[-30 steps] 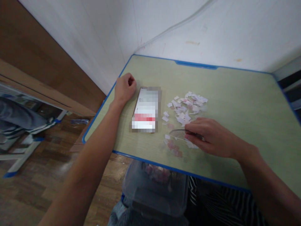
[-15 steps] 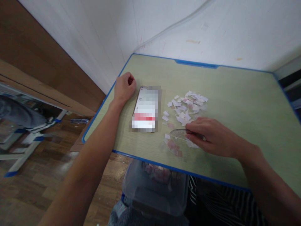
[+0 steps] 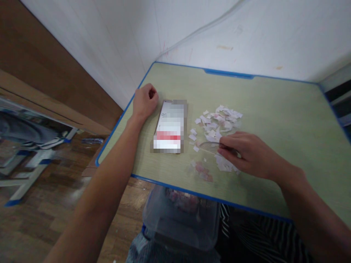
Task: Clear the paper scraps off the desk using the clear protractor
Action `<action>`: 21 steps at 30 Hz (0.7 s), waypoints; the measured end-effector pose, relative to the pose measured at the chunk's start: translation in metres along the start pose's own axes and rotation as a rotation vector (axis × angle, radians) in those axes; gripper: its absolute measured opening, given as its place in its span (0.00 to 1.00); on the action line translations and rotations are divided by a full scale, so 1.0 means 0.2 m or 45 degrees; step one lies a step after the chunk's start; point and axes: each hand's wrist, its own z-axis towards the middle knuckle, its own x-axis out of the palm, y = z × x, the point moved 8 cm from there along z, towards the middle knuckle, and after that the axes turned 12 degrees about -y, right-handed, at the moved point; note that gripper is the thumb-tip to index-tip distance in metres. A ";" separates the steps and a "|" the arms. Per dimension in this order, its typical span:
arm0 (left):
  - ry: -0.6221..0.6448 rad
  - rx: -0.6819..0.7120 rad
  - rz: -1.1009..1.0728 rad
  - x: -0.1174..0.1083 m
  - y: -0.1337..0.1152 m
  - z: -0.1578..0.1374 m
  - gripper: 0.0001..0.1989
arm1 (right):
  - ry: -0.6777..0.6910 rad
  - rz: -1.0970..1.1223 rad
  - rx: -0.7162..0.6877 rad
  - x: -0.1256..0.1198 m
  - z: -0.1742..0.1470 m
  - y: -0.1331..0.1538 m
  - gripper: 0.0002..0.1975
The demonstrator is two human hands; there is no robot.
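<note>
My right hand [image 3: 246,155] is closed on slim tweezers [image 3: 210,143], whose thin bowed arms point left over the table. Close to their tips is a small white paper scrap [image 3: 196,149]; I cannot tell whether they grip it. Just beyond lies a loose heap of white and pinkish paper scraps [image 3: 219,120]. A second group of white scraps [image 3: 225,163] sits partly under my right hand, and pink scraps [image 3: 202,171] lie to its left. My left hand [image 3: 146,101] rests loosely curled on the table, beside a phone [image 3: 170,124] with a blurred screen. Nothing shows inside its fingers.
The pale green table [image 3: 279,109] has a blue rim and stands against a white wall [image 3: 260,33]. Below its front edge, a clear plastic box [image 3: 181,223] holds pinkish contents. Further left are a brown panel [image 3: 55,65] and a white metal frame [image 3: 30,179].
The tweezers and my right hand have shifted slightly away from me. A white scrap near the tips has moved the same way, off the pink scraps. My left hand stays put.
</note>
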 end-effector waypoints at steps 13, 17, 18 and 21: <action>0.011 -0.015 -0.014 0.00 0.01 0.00 0.01 | 0.056 -0.021 0.016 0.00 -0.01 -0.01 0.13; -0.002 0.000 -0.022 0.00 0.00 0.00 0.01 | 0.043 -0.025 0.035 0.01 0.00 -0.02 0.13; -0.010 0.003 -0.022 -0.01 0.00 0.00 0.02 | 0.055 -0.024 0.035 0.01 -0.01 -0.02 0.13; -0.026 0.003 -0.011 -0.01 -0.01 0.00 0.02 | 0.101 -0.003 0.036 0.01 -0.03 -0.04 0.13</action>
